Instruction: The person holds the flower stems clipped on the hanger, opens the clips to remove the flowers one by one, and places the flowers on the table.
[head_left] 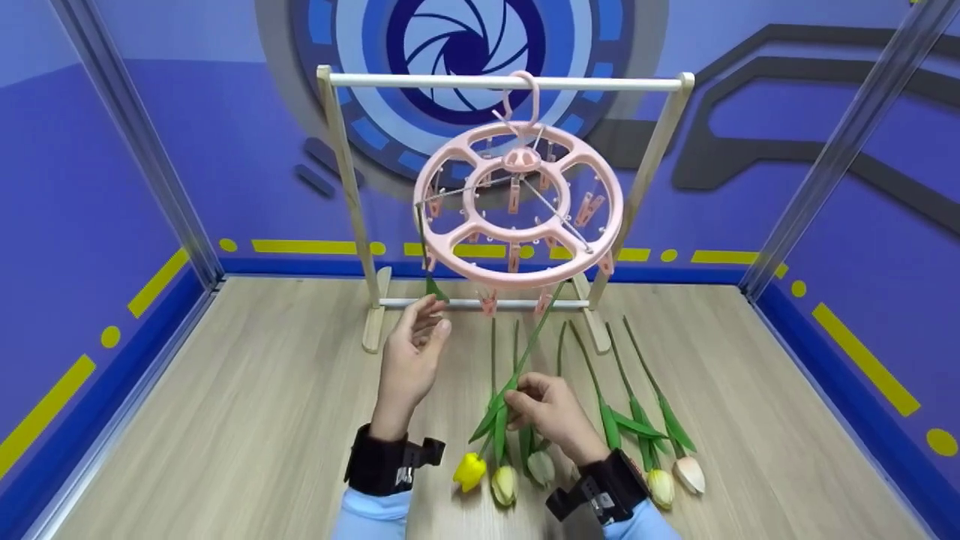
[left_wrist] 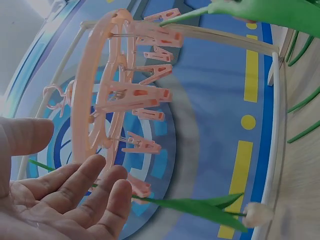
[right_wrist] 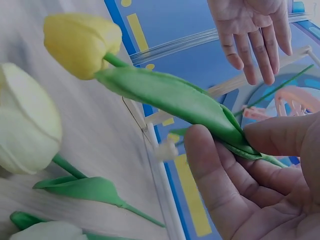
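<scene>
My right hand [head_left: 553,411] pinches a yellow tulip [head_left: 470,471] by its green leaf and stem, flower end down and stem slanting up toward the rack. In the right wrist view thumb and fingertips press on the leaf [right_wrist: 170,95]. My left hand [head_left: 412,356], palm up with relaxed fingers, holds nothing. Close by it, a whitish tulip [left_wrist: 258,214] hangs flower down from the left side of the pink round clip hanger [head_left: 517,279]; in the head view its flower is hidden behind the hand. Pink clothespins [head_left: 514,257] dangle around the hanger.
A wooden stand [head_left: 349,172] with a white top bar [head_left: 420,79] carries the hanger. Several pale tulips lie on the wooden table [head_left: 247,420], among them a cream one [head_left: 505,486] and a pinkish one [head_left: 688,475]. Blue printed panels enclose the back and sides.
</scene>
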